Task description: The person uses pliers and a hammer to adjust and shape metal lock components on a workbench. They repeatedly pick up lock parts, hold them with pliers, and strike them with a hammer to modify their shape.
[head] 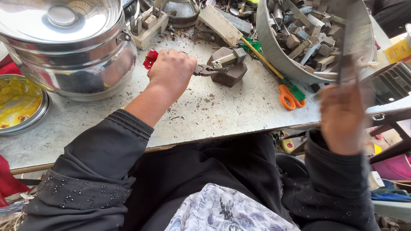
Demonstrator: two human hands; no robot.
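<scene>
Worktable (222, 115), grey and scuffed, carrying all items. Steel pot (68, 47), large and lidded, far left. Metal basin (299, 42), upper right, heaped with small metal parts. Right hand (342, 113), blurred, raised beside the basin, fingers closed on a thin dark strip (349, 38). Left hand (171, 70), fingers clamped round red-handled pliers (150, 58), whose nose meets a brown block (229, 68) at table centre. Orange-handled scissors (287, 96), lying near the basin.

Left hand (171, 70) reaches forward, arm stretched out, fingers curled into a tight fist, ring showing on one finger. Right hand (342, 113) is raised off to the side, blurred, fingers pinched upward, wrist bent, both sleeves dark.
</scene>
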